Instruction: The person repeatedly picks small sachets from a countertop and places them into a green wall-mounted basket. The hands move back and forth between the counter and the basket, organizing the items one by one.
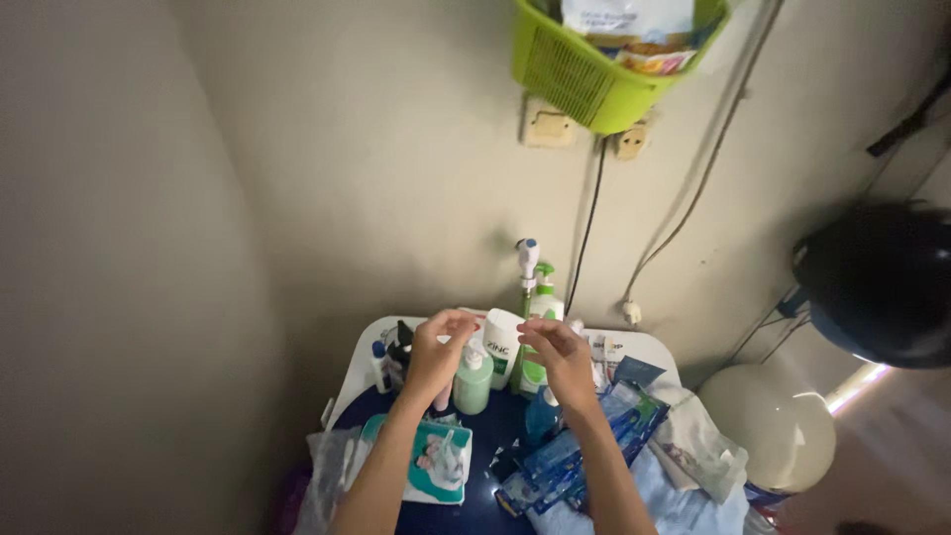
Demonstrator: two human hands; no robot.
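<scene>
Though ungrasped, white bottle (501, 342) between hands.

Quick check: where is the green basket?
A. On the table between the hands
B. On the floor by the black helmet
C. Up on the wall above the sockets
C: the green basket hangs on the wall above the sockets, far above both hands.

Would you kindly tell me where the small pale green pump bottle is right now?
In the head view, the small pale green pump bottle stands on the cluttered small table, just below and between the left hand and the right hand, beside a white tube.
</scene>
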